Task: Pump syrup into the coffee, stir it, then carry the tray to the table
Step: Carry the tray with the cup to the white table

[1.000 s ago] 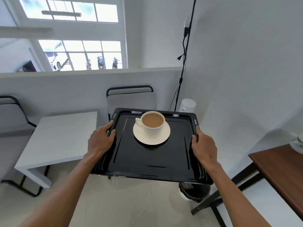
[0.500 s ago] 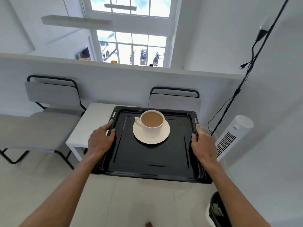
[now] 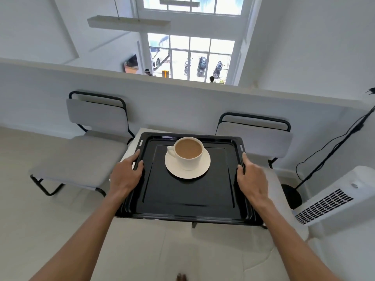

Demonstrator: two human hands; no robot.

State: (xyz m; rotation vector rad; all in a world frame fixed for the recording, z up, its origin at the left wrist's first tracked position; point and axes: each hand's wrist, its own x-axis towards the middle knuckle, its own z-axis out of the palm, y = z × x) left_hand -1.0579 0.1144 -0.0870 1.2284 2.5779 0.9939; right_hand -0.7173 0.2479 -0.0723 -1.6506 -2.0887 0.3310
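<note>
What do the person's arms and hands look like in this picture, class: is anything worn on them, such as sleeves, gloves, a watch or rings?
Both arms come in from the bottom edge and are bare as far as the picture shows: no sleeves or cuffs. The left hand and the right hand wear no gloves. No watch, bracelet or ring shows on the wrists or on the visible fingers. There are no markings, cables or straps on either arm.

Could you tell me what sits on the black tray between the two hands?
In the head view, a white cup of milky coffee on a white saucer sits between the left hand and right hand.
</note>
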